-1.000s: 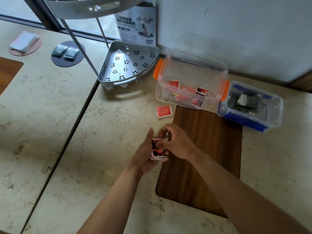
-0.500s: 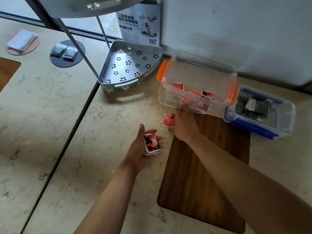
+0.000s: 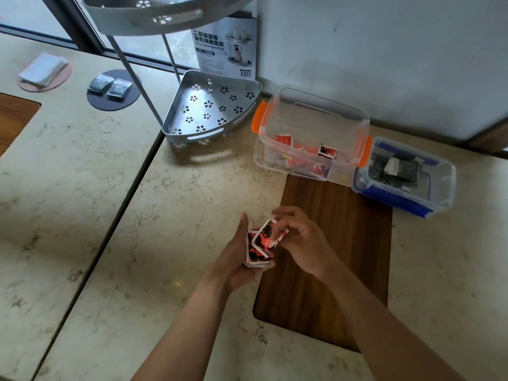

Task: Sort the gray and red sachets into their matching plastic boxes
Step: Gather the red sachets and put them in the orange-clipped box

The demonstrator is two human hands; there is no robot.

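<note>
red, black and white sachets [image 3: 261, 243] between the fingers [image 3: 286, 232]; beyond them an orange-latched clear box [image 3: 313, 119], a blue-latched box [image 3: 439, 188], a cream marbled counter [image 3: 165, 215].

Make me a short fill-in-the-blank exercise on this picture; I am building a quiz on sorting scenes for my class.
1. The stack of red sachets rests in the person's ___ hand.
2. The clear box that holds red sachets has clips of the colour ___.
3. The box with the gray sachets has ___ trim.
4. The two dark sachets far from the boxes lie on a round ___ mat.

Missing words: left; orange; blue; dark
</note>
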